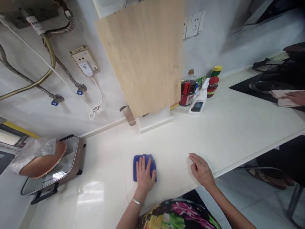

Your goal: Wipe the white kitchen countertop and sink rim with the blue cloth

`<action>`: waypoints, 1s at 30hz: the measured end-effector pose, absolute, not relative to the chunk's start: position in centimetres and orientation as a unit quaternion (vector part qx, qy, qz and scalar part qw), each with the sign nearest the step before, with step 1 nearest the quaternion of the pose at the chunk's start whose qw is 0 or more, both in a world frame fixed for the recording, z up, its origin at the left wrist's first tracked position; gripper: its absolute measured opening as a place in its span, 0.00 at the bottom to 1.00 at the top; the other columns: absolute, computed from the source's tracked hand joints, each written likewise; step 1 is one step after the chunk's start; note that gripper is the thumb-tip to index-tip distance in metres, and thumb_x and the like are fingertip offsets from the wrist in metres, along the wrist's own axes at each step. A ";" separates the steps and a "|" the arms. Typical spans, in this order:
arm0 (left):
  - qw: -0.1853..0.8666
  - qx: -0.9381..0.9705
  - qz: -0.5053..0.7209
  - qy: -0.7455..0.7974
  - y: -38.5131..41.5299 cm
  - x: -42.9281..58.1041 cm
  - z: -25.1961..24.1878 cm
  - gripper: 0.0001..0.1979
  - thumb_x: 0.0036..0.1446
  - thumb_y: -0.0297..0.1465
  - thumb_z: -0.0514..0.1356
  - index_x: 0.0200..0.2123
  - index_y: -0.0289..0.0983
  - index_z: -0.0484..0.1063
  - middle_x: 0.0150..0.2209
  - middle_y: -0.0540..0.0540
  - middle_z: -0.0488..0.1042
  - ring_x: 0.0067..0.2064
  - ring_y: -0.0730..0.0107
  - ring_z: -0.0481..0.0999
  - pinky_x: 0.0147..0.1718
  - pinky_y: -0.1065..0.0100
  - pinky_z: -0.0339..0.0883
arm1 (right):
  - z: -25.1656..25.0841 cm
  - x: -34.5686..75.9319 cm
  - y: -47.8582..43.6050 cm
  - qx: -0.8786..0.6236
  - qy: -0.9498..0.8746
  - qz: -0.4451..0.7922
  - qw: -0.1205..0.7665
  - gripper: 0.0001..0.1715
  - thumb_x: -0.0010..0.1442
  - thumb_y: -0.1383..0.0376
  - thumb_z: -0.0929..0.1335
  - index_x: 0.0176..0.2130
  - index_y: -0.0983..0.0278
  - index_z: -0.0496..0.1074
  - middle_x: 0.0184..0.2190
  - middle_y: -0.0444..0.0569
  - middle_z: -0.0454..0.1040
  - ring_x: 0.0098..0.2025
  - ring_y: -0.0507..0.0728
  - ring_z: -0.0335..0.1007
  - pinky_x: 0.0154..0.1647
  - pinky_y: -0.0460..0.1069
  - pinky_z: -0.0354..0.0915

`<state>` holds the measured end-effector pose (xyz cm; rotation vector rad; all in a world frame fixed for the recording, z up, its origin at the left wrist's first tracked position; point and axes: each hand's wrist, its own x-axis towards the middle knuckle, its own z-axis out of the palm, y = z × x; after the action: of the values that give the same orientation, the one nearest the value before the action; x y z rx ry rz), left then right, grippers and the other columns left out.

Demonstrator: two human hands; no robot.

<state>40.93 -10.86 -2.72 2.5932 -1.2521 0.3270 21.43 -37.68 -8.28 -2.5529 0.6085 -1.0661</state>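
My left hand point(145, 176) lies flat with its fingers spread on a folded blue cloth point(138, 162), pressing it against the white countertop point(166, 149). Part of the cloth is hidden under the palm. To the right, my right hand point(201, 170) rests on the counter close to its front edge, fingers stretched loosely and slightly bent. Nothing shows in its grasp, though the underside of the fingers is hidden.
On the left, a copper-coloured pan point(47, 162) partly covered in bubble wrap sits in an electric cooker point(77, 156). A wooden board point(147, 57) juts out ahead. Bottles, including a white spray bottle point(201, 98), stand behind. Another person's hand point(295, 97) holds a pale cloth point(282, 94) by the black hob point(243, 83).
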 end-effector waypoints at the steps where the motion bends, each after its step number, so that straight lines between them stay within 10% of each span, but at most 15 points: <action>1: 0.125 0.883 0.105 -0.441 -11.1 40.0 -2.6 0.34 0.61 0.38 0.56 0.70 0.47 0.53 0.72 0.42 0.51 0.72 0.50 0.50 0.68 0.42 0.52 | -8.3 21.4 -37.7 -0.892 0.210 -0.370 0.156 0.26 0.60 0.70 0.60 0.57 0.62 0.68 0.57 0.53 0.72 0.59 0.60 0.68 0.61 0.61 0.68; 15: 0.087 0.860 0.059 -0.499 -3.8 36.0 -1.3 0.33 0.62 0.36 0.55 0.70 0.48 0.52 0.73 0.44 0.50 0.73 0.52 0.49 0.67 0.45 0.56 | -7.9 21.1 -37.8 -0.894 0.213 -0.360 0.160 0.26 0.60 0.71 0.59 0.56 0.62 0.68 0.56 0.53 0.73 0.60 0.60 0.67 0.62 0.62 0.67; 30: 0.065 0.962 0.135 -0.226 7.3 46.1 -1.5 0.27 0.65 0.39 0.50 0.66 0.39 0.62 0.69 0.37 0.58 0.71 0.49 0.53 0.68 0.44 0.50 | -8.0 20.7 -37.9 -0.900 0.206 -0.354 0.149 0.25 0.61 0.70 0.61 0.56 0.62 0.69 0.57 0.54 0.72 0.59 0.61 0.69 0.61 0.61 0.68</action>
<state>46.10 7.30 -1.53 2.9040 -0.6820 0.4086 20.65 -37.91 -7.96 -2.5880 0.5917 -1.0163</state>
